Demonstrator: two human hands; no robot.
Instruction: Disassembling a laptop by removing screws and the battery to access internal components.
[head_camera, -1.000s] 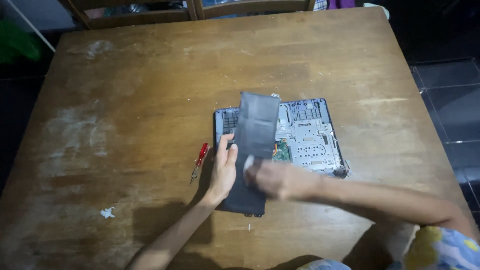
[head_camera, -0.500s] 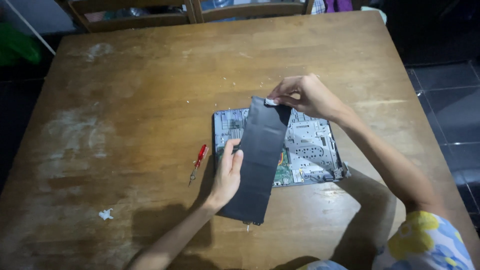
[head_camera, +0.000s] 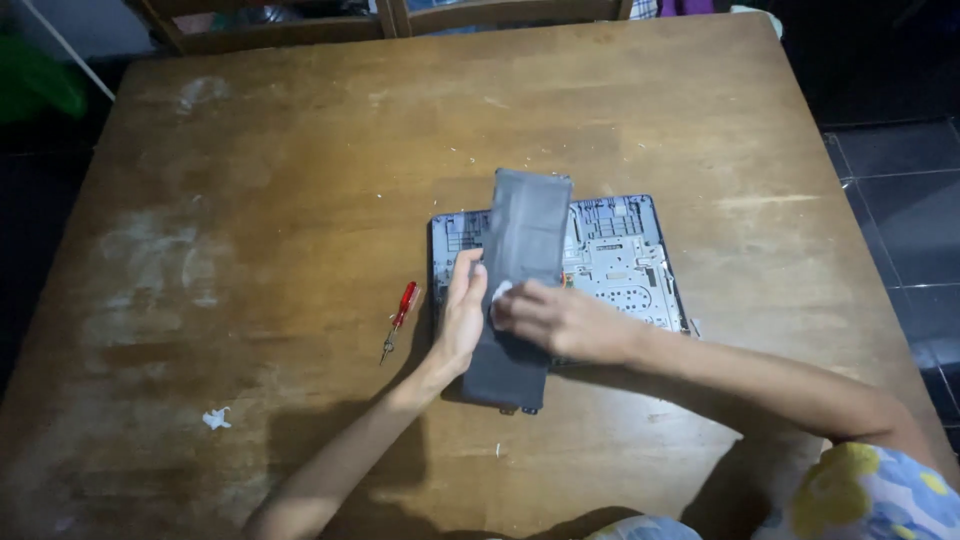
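Grey, stiff battery pack (head_camera: 520, 290) stands tilted over the opened laptop base (head_camera: 620, 262) mid-counter; left hand (head_camera: 462, 318) grips its left edge, right hand (head_camera: 560, 322) presses a white wipe (head_camera: 500, 291) against it. Probably weighty, best held by the edges.

No packages, signs or screens in view, no label discernible on any item on the tabletop (head_camera: 300, 150)

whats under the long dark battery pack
The battery pack lies across an opened laptop base, its bare circuit board showing to the right. Its near end rests over the wooden table. What is directly beneath the pack is covered.
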